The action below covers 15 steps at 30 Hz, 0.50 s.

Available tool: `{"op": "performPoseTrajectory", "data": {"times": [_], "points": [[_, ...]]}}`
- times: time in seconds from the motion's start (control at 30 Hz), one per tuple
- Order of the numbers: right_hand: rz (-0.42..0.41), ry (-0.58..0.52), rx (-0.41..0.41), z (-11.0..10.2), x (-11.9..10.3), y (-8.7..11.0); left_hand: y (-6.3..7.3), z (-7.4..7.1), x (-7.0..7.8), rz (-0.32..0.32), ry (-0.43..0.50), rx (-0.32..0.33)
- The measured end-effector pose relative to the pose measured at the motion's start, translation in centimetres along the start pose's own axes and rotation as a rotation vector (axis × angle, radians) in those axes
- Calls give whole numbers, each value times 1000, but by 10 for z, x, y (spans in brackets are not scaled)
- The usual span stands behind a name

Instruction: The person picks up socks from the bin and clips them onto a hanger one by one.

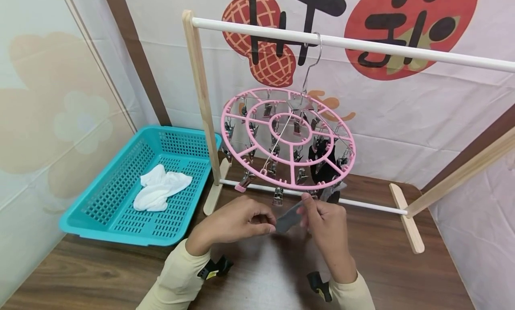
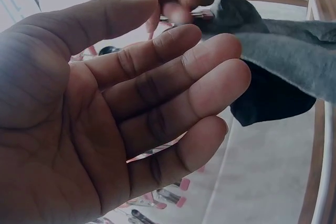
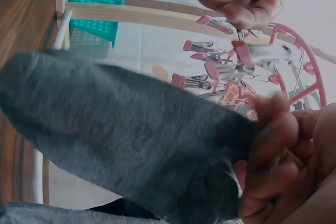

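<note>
Right fingers [image 3: 274,181] pinch a grey sock [image 3: 121,124] — teal basket [image 1: 116,236] holds white cloth [image 1: 157,193].

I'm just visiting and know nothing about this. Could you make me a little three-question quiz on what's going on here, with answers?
1. Which hand grips a grey sock? A) only the left; B) only the right; C) both.
2. Fill in the colour: the round pink rack hangs from a ____ rail.
3. True or false: nothing lies in the teal basket.

Key:
1. B: the right hand grips it.
2. White.
3. False: a white cloth lies in it.
</note>
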State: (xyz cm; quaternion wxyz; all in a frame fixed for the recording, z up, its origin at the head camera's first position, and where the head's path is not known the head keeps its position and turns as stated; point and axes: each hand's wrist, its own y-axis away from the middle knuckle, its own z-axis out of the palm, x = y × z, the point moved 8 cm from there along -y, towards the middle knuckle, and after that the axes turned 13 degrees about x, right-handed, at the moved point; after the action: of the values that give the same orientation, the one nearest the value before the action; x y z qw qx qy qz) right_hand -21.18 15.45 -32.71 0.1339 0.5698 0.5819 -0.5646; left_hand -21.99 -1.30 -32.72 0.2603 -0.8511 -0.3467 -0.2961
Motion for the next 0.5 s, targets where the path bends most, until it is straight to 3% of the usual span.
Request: {"op": "performPoseTrajectory", "data": {"times": [0.23, 0.5], "points": [[138, -118, -170, 16, 5, 5, 2, -1, 1, 17, -12, -8], [99, -232, -307, 23, 0, 10, 7, -8, 0, 19, -6, -29]]}}
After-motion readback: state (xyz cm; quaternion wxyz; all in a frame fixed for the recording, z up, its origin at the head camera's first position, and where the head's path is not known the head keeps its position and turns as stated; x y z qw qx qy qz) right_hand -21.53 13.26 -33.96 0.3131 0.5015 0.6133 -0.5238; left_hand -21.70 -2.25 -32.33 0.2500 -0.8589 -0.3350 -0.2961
